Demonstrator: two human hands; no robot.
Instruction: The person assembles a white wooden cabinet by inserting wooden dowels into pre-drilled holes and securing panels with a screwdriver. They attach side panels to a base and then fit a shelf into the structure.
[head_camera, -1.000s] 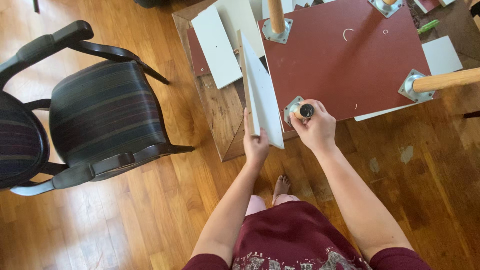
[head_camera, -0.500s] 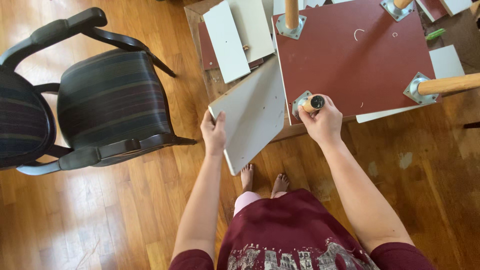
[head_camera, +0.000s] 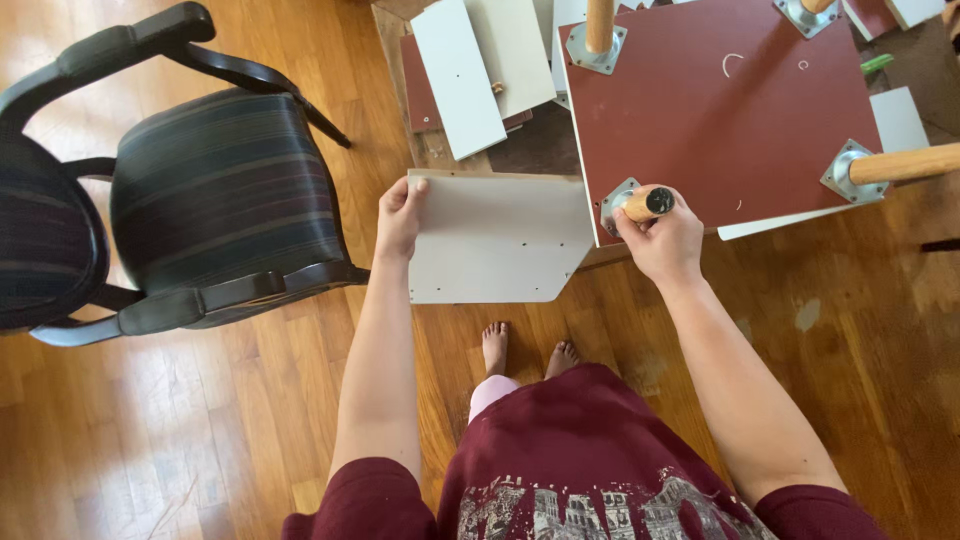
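Maroon shirt nearest me; from it my left hand (head_camera: 400, 215) pinches the pale grey panel (head_camera: 495, 240) at its ten o'clock corner, held flat beside the red-brown board (head_camera: 720, 110). My right hand (head_camera: 665, 240) is wrapped around the wooden leg (head_camera: 645, 203) at the board's seven o'clock corner. I judge three legs seated, this one being fitted; other panels (head_camera: 460, 75) lie unassembled beyond.

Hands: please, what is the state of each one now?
Left hand: closed on the white panel.
Right hand: closed on the wooden leg.
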